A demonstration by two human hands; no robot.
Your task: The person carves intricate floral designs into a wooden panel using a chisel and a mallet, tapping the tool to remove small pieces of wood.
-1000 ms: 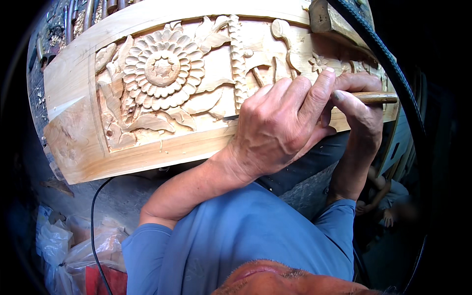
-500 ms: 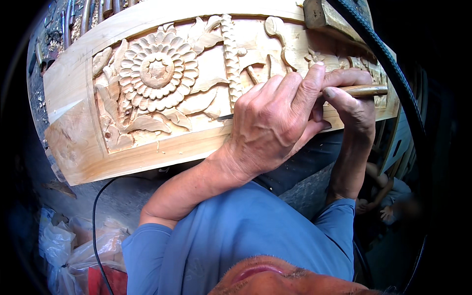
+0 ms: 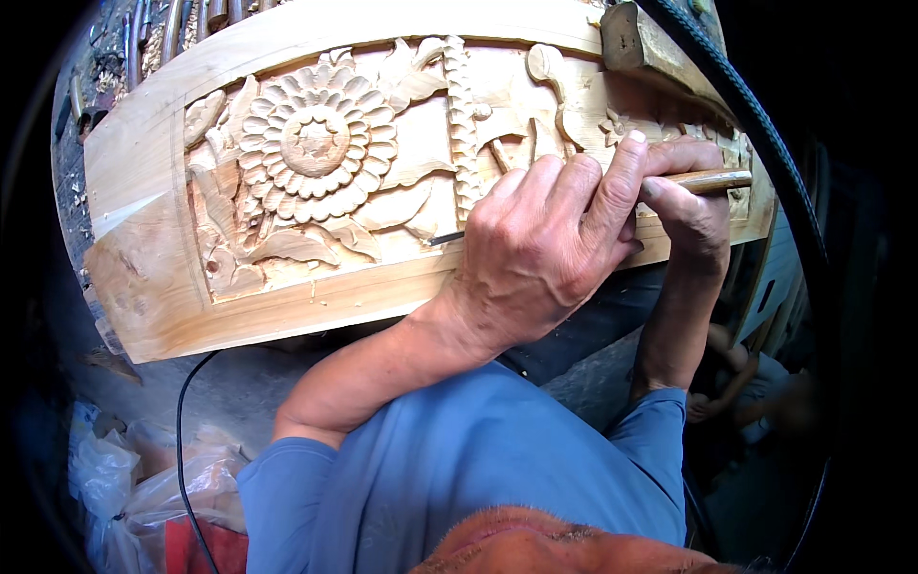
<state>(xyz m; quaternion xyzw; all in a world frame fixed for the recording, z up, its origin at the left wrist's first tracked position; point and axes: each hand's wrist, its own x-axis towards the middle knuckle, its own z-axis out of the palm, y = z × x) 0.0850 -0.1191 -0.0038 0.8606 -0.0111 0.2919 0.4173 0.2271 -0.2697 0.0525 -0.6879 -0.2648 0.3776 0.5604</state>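
Observation:
A pale carved wooden panel (image 3: 134,258) bears a large flower relief (image 3: 316,143), leaves and a twisted vertical band (image 3: 462,124). A chisel's dark blade (image 3: 446,238) rests at the lower edge of the carved field, just left of my left hand (image 3: 540,249). That hand lies over the chisel with fingers curled round its shank, mostly hiding it. My right hand (image 3: 686,206) grips the wooden handle (image 3: 712,181) behind it, thumb along the handle and fingers touching the left hand's.
Several tools (image 3: 172,24) and wood shavings lie behind the panel. A wooden block (image 3: 645,48) sits at back right, under a braided cable (image 3: 755,115). Plastic bags (image 3: 153,478) are at lower left, a thin black cord (image 3: 182,450) beside them. Another person's arm (image 3: 741,383) shows low at right.
Both hands and the chisel have shifted slightly, first left and then back down a little; the grip stays the same. The view has moved a little too.

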